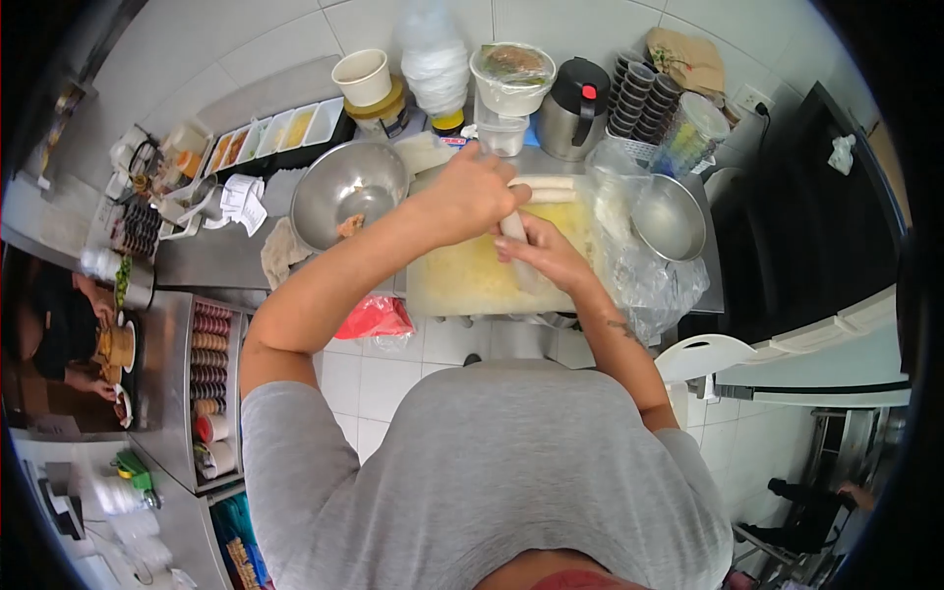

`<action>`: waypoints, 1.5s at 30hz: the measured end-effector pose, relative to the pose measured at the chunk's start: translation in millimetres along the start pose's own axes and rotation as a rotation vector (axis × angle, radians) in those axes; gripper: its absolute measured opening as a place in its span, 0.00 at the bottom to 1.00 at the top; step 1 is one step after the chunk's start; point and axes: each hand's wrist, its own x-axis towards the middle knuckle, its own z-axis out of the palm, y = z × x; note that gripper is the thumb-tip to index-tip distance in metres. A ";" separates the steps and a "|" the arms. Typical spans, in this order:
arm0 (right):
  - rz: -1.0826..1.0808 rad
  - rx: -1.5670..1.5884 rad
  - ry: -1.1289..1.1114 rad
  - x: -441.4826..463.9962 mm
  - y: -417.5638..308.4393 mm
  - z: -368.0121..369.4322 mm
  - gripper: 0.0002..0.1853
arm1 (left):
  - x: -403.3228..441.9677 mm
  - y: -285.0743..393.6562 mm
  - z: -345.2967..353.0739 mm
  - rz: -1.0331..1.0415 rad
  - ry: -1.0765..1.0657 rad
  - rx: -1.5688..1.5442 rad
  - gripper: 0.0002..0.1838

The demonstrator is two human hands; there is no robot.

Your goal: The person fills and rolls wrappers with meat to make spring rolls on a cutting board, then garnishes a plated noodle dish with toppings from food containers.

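Note:
A pale, slender roll is held between my two hands above a yellowish cutting board. My left hand is closed around its upper end, partly hiding it. Lower down, my right hand grips the roll between thumb and fingers. Below it, a blurred whitish strip runs over the board; I cannot tell whether it belongs to the roll. More pale rolls lie side by side at the board's far edge. Left of the board, a steel bowl contains a small lump of pinkish filling.
Crumpled clear plastic and a metal bowl border the board on the right. A thermal jug, tubs and stacked dark cups line the wall. Another person's hands work far left; someone sits at lower right.

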 end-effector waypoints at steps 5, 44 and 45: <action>-0.040 -0.006 0.111 18.4 -4.0 23.7 0.13 | -10.7 -29.4 -11.4 -0.101 -0.131 -0.672 0.19; -0.394 -0.218 0.512 0.5 -26.6 48.4 0.08 | -42.2 36.3 -15.6 -0.123 0.372 -0.753 0.18; -0.377 -0.202 0.490 0.3 -24.5 46.7 0.07 | -42.1 36.9 -13.9 -0.115 0.390 -0.763 0.18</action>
